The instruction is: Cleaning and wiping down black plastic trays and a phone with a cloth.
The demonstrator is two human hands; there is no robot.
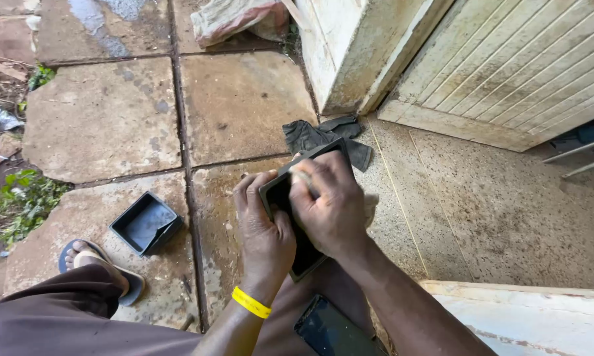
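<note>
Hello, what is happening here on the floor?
A seated person holds a black rectangular tray in the left hand and presses the right hand with a pale cloth on its inside. A second black tray lies on the stone paving, and a dark rag lies by the door frame.

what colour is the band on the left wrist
Yellow; the wristband shows clearly in the head view.

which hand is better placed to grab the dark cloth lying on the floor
Right, probably. The right hand sits on the black tray nearest the dark cloth; the left hand grips the tray's near edge.
</note>
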